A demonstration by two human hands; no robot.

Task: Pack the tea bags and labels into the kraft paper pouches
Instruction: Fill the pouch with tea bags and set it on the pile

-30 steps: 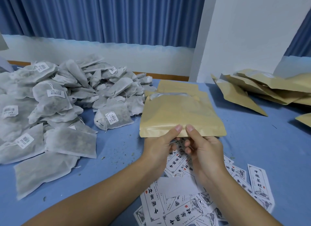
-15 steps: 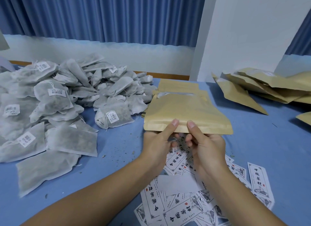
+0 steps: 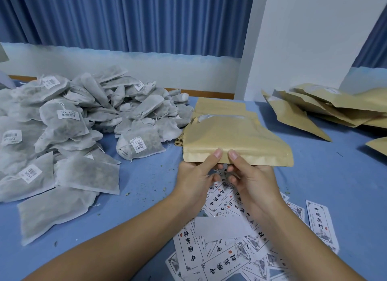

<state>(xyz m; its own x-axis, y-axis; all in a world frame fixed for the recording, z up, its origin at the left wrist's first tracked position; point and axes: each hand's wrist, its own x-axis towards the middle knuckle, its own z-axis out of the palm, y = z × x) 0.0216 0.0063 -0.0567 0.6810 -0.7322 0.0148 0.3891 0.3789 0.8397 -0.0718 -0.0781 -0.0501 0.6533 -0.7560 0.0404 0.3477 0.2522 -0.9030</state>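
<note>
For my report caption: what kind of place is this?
Probably a small hand-packing workroom: a heap of tea bags, loose printed labels and piles of paper pouches cover one blue table.

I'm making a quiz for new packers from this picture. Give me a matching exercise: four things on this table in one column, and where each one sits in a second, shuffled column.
Things
1. tea bags
2. printed labels
3. raised kraft pouch
4. loose heap of pouches

Places
A. far right of the table
B. gripped at its near edge by the left hand and right hand
C. piled on the left
D. scattered at the near edge, under the forearms

Pairs: 1-C, 2-D, 3-B, 4-A
</note>
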